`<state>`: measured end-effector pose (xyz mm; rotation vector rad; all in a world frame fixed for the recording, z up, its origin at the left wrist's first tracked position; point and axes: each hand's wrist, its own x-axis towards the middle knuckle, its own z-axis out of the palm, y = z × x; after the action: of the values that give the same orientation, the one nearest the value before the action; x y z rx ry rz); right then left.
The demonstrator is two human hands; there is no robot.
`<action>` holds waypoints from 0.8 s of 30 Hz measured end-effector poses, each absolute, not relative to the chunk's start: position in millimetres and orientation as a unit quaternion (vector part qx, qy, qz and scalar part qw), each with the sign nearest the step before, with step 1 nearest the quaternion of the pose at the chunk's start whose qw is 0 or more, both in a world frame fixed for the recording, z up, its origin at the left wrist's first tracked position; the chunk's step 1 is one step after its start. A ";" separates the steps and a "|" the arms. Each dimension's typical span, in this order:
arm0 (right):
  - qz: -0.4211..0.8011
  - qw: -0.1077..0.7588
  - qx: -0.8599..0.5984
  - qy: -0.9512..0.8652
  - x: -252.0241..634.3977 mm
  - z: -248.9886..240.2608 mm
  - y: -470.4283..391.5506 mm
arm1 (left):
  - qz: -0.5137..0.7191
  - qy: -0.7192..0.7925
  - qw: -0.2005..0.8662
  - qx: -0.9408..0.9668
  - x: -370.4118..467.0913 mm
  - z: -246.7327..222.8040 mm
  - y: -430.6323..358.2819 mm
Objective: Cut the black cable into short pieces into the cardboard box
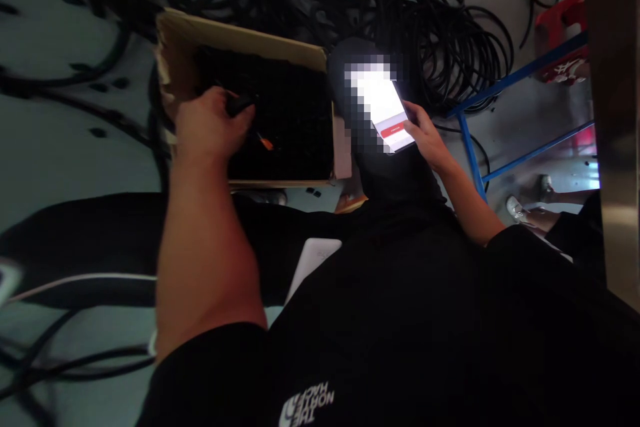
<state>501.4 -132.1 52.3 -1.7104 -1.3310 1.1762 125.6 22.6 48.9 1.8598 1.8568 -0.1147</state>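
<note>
My left hand (pixel 213 123) reaches over the near left part of an open cardboard box (pixel 245 30), its fingers closed round a small black object (pixel 241 105) whose kind I cannot make out. Dark contents (pixel 295 113) fill the box, too dim to tell apart. A small orange piece (pixel 265 141) shows just below that hand. On the right, my right hand (pixel 425 133) grips a lit smartphone (pixel 387 107) by its right side, thumb near a red button on the screen. Part of the screen is blurred out.
Coils of black cable (pixel 460 47) lie on the floor behind the box and to the left. A white flat device (pixel 315 260) rests on my lap. At right are a blue metal frame (pixel 470 147), a red stool (pixel 560 23) and another person's shoe (pixel 515 209).
</note>
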 end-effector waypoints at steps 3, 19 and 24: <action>0.447 0.361 -0.655 -0.492 500.6 51.5 -135.6 | -0.051 0.687 0.257 0.678 124.5 48.3 22.6; 0.436 0.367 -0.715 -0.406 471.1 69.9 -155.2 | -0.046 0.699 0.271 0.660 116.8 31.2 17.2; 0.423 0.414 -0.698 -0.403 462.9 65.0 -162.6 | -0.054 0.697 0.287 0.655 118.5 44.1 12.7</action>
<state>462.9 -162.6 65.0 -1.7533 -1.0135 1.0628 118.5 12.7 44.1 1.7503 1.8609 -0.1437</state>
